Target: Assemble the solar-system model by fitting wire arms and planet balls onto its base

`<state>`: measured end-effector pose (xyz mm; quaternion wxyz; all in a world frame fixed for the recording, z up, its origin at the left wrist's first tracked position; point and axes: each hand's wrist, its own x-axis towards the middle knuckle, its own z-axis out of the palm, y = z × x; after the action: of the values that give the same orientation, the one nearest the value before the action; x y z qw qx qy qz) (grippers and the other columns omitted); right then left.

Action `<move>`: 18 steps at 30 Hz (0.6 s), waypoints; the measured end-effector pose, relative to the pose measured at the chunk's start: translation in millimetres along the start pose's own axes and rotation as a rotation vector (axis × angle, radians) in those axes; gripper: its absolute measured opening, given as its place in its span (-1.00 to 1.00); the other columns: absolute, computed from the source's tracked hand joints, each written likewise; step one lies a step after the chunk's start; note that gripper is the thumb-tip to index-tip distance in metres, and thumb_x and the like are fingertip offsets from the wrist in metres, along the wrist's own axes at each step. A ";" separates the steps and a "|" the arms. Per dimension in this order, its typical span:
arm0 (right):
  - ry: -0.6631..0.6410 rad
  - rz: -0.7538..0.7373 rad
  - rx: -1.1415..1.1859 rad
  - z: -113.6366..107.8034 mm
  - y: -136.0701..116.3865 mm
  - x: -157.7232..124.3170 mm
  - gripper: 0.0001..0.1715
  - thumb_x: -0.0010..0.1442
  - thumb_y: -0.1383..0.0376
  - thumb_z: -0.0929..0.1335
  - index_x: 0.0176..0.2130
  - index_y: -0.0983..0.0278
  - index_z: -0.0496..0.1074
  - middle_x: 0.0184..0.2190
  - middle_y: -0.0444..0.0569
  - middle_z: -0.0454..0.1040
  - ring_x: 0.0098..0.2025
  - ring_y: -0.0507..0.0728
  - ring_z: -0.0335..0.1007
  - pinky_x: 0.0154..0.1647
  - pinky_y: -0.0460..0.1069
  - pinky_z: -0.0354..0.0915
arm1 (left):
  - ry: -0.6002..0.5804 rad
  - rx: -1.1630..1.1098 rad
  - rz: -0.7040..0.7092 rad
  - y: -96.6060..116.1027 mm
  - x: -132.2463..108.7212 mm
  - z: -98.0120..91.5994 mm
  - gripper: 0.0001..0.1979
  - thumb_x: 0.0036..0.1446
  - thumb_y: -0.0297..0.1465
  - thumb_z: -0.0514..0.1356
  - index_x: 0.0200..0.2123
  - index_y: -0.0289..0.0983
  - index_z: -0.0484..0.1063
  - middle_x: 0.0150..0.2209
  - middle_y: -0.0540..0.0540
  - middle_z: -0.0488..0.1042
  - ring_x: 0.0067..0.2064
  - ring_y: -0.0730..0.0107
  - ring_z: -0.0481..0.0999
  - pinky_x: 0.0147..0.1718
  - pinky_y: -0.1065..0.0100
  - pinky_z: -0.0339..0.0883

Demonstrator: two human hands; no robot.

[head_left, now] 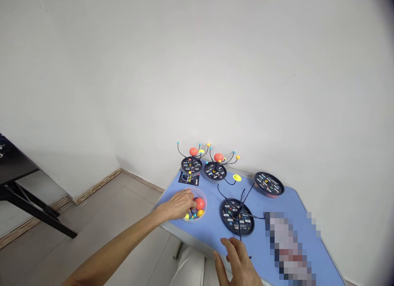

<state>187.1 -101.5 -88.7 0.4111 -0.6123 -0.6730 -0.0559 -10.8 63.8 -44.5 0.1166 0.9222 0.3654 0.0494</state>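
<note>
My left hand [180, 204] reaches into a clear round bowl [205, 199] on the blue table. Its fingers are bent and drawn together, with the thumb beside a red ball [200, 203]; whatever they pinch is hidden. An orange ball [200, 213], a yellow ball [186, 216] and several tiny blue balls lie in the same bowl. My right hand [236, 263] hovers over the table's front edge, fingers apart and holding nothing. Just beyond it lies a black printed disc base [227, 222] with several bare, curved black rods [242, 201] rising from its centre.
Two solar-system models [191, 166] [215, 171] with coloured balls on rods stand at the back of the table [212, 241]. A dark printed card [193, 180] lies by the left one. Another disc base [269, 184] sits back right; a pixelated patch [289, 249] covers something at right.
</note>
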 end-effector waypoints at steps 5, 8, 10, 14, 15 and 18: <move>-0.025 -0.018 0.029 9.5 -2.3 1.9 -0.50 0.40 0.03 0.11 -0.11 0.24 0.46 -0.23 0.12 0.51 -0.42 0.18 0.57 -0.54 0.01 0.45 | -0.003 -0.130 0.057 -5.7 1.0 -6.8 -0.75 0.08 -0.54 0.20 -0.62 -0.22 0.35 -0.45 -0.06 0.39 -0.24 0.21 0.38 -0.17 0.30 0.20; -0.046 -0.029 0.034 13.2 -4.8 5.5 -0.49 0.41 0.05 0.08 -0.11 0.25 0.45 -0.21 0.13 0.50 -0.35 0.20 0.58 -0.51 0.01 0.45 | 0.039 -0.254 0.048 -8.9 0.3 -14.4 -0.79 0.01 -0.54 0.20 -0.61 -0.22 0.34 -0.46 -0.03 0.39 -0.28 0.27 0.37 -0.20 0.33 0.21; -0.059 -0.030 0.030 13.1 -5.3 10.9 -0.50 0.42 0.08 0.08 -0.11 0.24 0.45 -0.20 0.13 0.50 -0.31 0.21 0.58 -0.46 0.02 0.47 | 0.103 -0.356 0.005 -11.5 -0.5 -19.7 -0.84 0.00 -0.52 0.18 -0.58 -0.23 0.35 -0.46 0.00 0.39 -0.30 0.32 0.36 -0.22 0.35 0.22; -0.136 -0.048 0.048 8.5 -7.5 31.4 -0.61 0.39 0.12 0.16 -0.10 0.25 0.46 -0.20 0.10 0.51 -0.37 0.17 0.57 -0.47 -0.01 0.44 | 0.274 -0.599 -0.153 -11.7 -3.6 -25.3 -0.86 0.07 -0.38 0.11 -0.48 -0.26 0.39 -0.43 -0.01 0.39 -0.37 0.39 0.32 -0.35 0.39 0.21; -0.151 -0.042 0.075 7.7 -9.7 37.9 -0.62 0.38 0.12 0.18 -0.11 0.26 0.47 -0.22 0.08 0.52 -0.41 0.14 0.55 -0.49 -0.02 0.43 | 0.297 -0.667 -0.187 -9.3 -5.1 -25.5 -0.84 0.08 -0.34 0.10 -0.47 -0.26 0.39 -0.45 0.00 0.39 -0.41 0.41 0.31 -0.40 0.40 0.20; -0.153 0.035 0.223 9.7 -21.2 56.7 -0.56 0.37 0.06 0.18 -0.16 0.26 0.50 -0.31 0.02 0.53 -0.53 0.09 0.48 -0.56 -0.04 0.37 | 0.322 -0.860 -0.255 3.8 -10.9 -24.7 -0.79 0.08 -0.26 0.10 -0.45 -0.28 0.40 -0.53 0.04 0.33 -0.49 0.46 0.25 -0.47 0.42 0.16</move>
<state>169.0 -57.0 -50.7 0.4251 -0.5768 -0.6937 0.0734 -20.6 58.1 -19.6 0.4346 0.7188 0.4356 0.3236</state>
